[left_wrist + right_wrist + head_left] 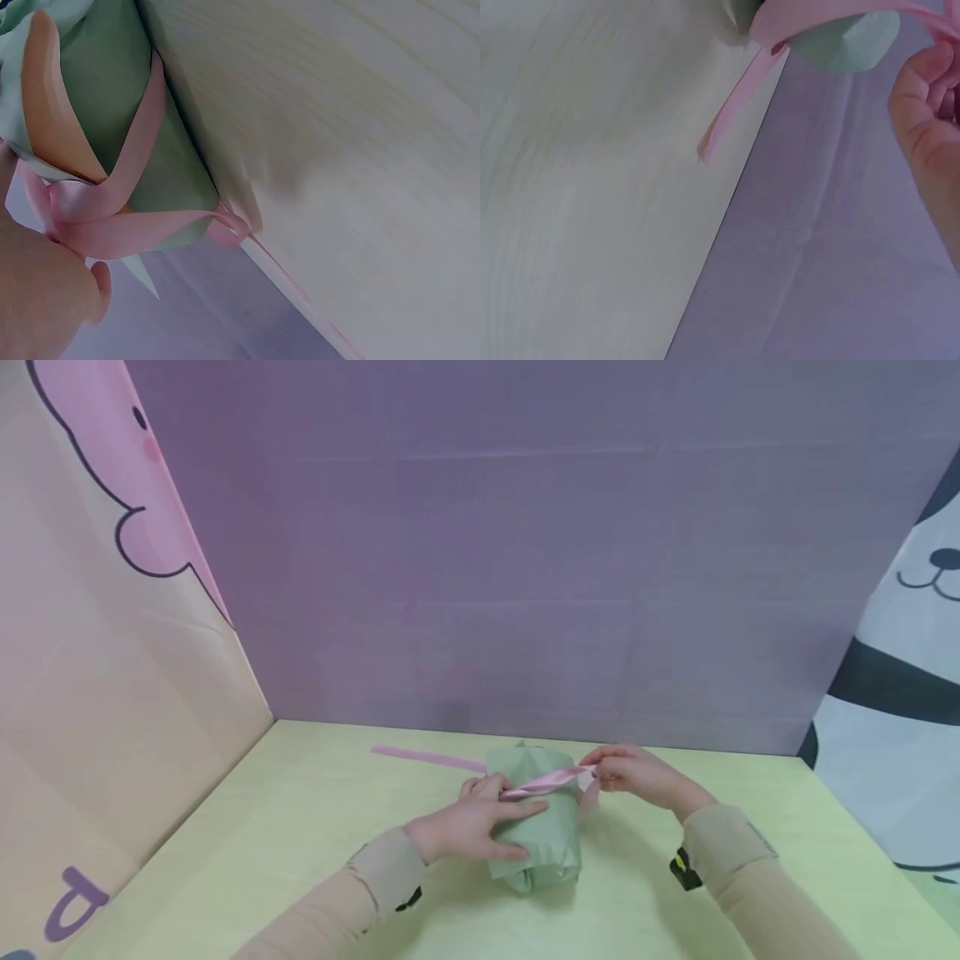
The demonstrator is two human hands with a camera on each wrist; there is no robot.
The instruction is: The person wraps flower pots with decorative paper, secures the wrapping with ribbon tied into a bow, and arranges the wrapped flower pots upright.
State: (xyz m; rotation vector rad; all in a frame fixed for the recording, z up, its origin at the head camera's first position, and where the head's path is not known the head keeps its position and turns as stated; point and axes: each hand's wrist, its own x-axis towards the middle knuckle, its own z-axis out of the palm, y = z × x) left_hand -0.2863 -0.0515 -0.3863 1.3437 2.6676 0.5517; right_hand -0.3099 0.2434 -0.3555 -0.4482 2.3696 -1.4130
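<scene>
A bundle wrapped in pale green paper [543,839] lies on the table, with a pink ribbon [543,782] around it. My left hand [465,827] rests on its left side. Two of its fingers lie straight and spread on the paper, while others are bent beside the ribbon. Seen from the left wrist, the ribbon [142,232] crosses over itself close to a finger [56,97] lying on the paper. At the bundle's far right, my right hand [637,774] pinches the ribbon, which stretches twisted across the top. From the right wrist, the pinching fingers [922,97] are partly cut off.
One ribbon tail [427,757] runs leftward over the pale yellow table [300,843] behind the bundle. Another loose piece of ribbon [588,797] hangs under my right hand. A purple backdrop [480,568] rises at the table's back edge, with printed panels at both sides.
</scene>
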